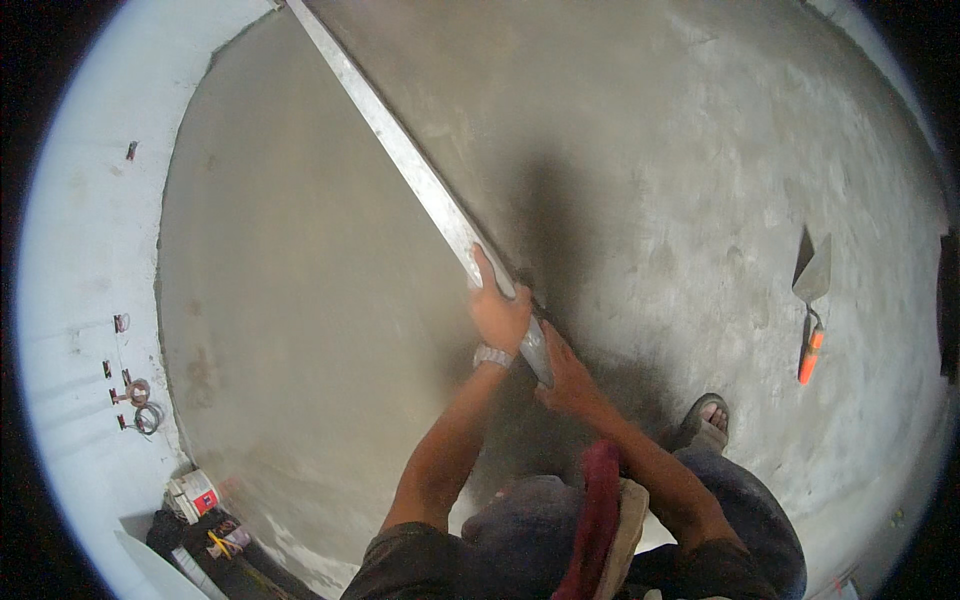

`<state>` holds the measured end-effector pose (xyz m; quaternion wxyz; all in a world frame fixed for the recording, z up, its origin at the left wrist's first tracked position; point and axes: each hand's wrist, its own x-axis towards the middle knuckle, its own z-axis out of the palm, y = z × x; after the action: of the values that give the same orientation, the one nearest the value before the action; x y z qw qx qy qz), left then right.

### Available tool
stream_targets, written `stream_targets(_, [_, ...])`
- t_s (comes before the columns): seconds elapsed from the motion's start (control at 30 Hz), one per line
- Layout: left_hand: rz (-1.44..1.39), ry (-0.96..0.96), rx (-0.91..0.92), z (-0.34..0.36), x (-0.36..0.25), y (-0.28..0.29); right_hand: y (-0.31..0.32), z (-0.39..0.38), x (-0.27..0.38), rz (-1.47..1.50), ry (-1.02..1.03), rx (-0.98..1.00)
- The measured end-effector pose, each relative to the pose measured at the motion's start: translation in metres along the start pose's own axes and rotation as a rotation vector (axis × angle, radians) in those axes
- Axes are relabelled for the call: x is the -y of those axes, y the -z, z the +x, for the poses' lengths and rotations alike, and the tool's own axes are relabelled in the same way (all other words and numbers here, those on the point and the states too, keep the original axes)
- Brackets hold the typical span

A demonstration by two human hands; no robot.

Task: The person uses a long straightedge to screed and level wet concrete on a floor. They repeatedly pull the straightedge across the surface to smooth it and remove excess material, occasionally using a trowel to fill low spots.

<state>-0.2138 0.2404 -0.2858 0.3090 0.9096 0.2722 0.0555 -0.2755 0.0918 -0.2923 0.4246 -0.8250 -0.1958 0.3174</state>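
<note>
A long silver metal straightedge (400,150) lies slantwise over the grey mortar floor (300,230), running from my hands to the far left. My left hand (503,317), with a watch on its wrist, is closed round it near its close end, a finger stretched along the top. Just behind, my right hand (572,378) grips the right side of the end of the bar. The fingers on the far side of the bar are partly hidden. A pointing trowel (814,275) with an orange handle rests on the floor to the right, apart from both hands.
A white wall (80,270) with several small wire outlets borders the left side. At the lower left stand a white bucket (190,495) and dark bags (180,540). My sandalled foot (710,415) is on the floor right of my hands.
</note>
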Motion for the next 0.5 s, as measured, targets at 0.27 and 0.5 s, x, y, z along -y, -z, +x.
stream_targets(0.27, [0.032, 0.09, 0.034, 0.031, -0.019, -0.003, 0.023, 0.019, 0.004, 0.075, 0.072, -0.084])
stream_targets(0.5, [0.024, -0.064, -0.111, 0.014, -0.013, -0.015, 0.027, 0.004, 0.003, 0.078, -0.041, 0.008])
